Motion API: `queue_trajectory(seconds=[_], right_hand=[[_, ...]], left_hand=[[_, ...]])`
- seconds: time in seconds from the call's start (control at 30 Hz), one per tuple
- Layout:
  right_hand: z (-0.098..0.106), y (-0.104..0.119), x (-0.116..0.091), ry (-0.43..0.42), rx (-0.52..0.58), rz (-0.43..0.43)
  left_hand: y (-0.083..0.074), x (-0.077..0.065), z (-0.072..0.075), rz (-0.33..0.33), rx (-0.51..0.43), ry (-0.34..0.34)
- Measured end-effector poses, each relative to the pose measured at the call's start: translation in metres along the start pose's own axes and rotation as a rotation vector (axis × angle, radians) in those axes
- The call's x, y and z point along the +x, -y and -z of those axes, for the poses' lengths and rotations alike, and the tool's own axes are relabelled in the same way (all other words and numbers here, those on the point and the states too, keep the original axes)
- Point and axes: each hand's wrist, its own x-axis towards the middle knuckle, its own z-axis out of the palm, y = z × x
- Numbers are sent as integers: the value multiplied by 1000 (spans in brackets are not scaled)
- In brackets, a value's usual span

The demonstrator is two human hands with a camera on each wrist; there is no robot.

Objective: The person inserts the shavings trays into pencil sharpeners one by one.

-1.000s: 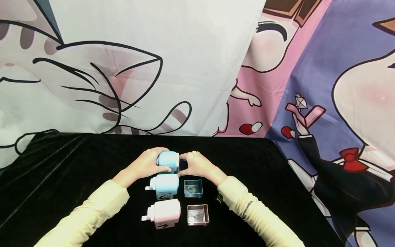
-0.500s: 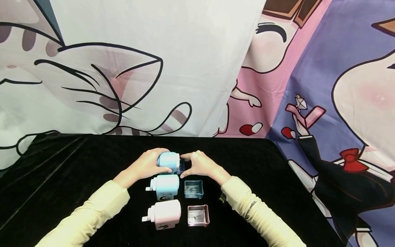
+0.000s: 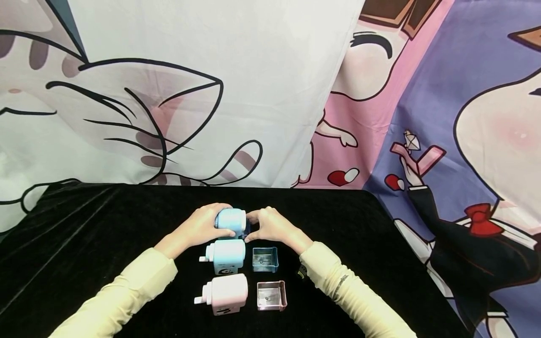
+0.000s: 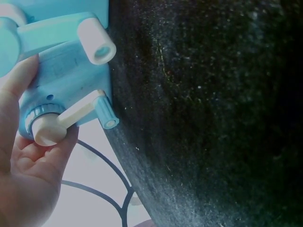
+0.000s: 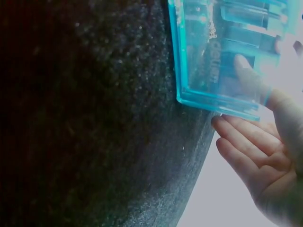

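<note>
My left hand grips a blue pencil sharpener at the back of the row, thumb on the near side. In the left wrist view, this sharpener has a cream crank with a blue knob. My right hand holds a dark blue shavings drawer between thumb and fingers at the sharpener's right end. How deep it sits inside is hard to tell. A clear blue drawer fills the upper part of the right wrist view, overlapping the right thumb.
Nearer stand a light blue sharpener and a pink sharpener, cranks leftward. Right of them lie a clear blue drawer and a clear pink drawer. Black cloth covers the table; a printed curtain hangs behind.
My right hand shifted slightly right, showing more of the dark blue drawer, then came back left toward the sharpener. The left hand has kept its hold in nearly the same place.
</note>
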Motion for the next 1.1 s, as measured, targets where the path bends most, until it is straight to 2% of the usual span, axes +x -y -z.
queue_trajectory(seconds=[0.67,0.9,1.1], right_hand=[[-5,3,5,-32,37,45],[-6,4,5,-40,40,15],[-5,4,6,-27,83,-18]], left_hand=[[1,0,-2,-15,10,-17],[2,0,-3,-16,9,-18],[2,0,-3,-14,6,-21]])
